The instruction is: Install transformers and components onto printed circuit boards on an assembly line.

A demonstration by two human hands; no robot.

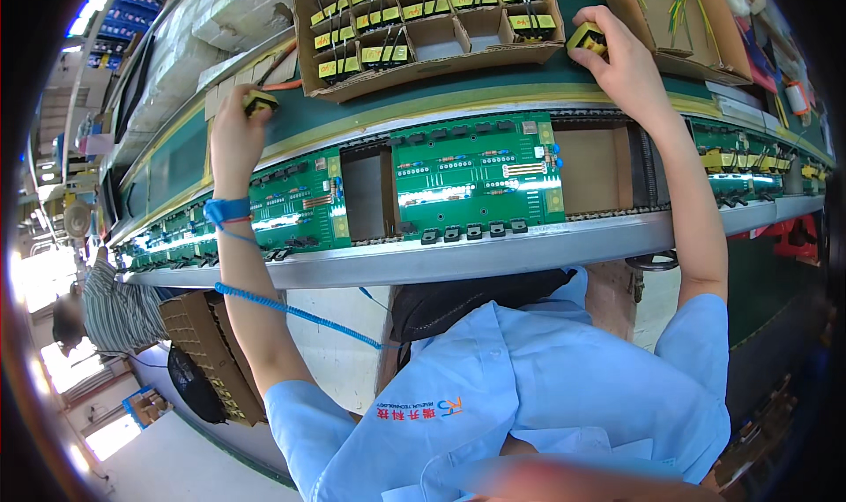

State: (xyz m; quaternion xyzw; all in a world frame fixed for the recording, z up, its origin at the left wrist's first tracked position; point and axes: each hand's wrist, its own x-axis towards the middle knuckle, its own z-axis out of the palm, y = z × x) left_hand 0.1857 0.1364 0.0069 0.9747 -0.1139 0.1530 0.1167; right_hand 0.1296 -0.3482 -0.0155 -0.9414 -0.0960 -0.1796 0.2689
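Observation:
My left hand (236, 136) is closed around a small yellow-and-black transformer (260, 104), to the left of the cardboard box. A blue wrist strap with a coiled cord circles that wrist. On the other side, my right hand (627, 68) grips a second yellow-and-black transformer (585, 41) just past the box's right edge. The divided cardboard box (432, 76) between them holds rows of similar transformers with dark leads; some front compartments hold none. Below my hands, a green circuit board (480, 180) lies on the conveyor, fitted with black, blue and small resistor-like parts.
Another green board (295, 204) sits on the conveyor at left, and one with yellow transformers (740, 161) at right. A metal rail (476, 253) runs along the near side. An open box (696, 52) of yellow-green wires stands far right. Another person (119, 299) is at far left.

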